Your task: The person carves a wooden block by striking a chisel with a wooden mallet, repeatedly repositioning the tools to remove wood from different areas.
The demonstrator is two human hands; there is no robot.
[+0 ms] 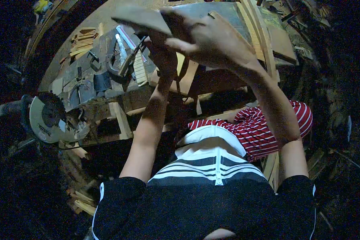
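One flat wooden piece (142,18) is held raised in front of the camera, above the cluttered tabletop (88,86). Right hand (212,38) has its grip closed on the piece's near end, thumb under and fingers spread over the top. Left hand (162,50) is just below the piece; it looks to support from beneath, but whether its fingers are closed around anything cannot be told, the view being dark and partly blocked.

Below the piece, on the tabletop: a metal clamp-like tool (124,60) and a stack of thin wood slats (82,42) to the left of it. Circular saw (48,118) hangs at the tabletop's near-left edge. More planks (260,32) lie right of the piece.

Judgement: for a steady hold, keep the right-hand pinch firm near the end, the left under the middle as a rest, and the piece well clear of the saw blade.
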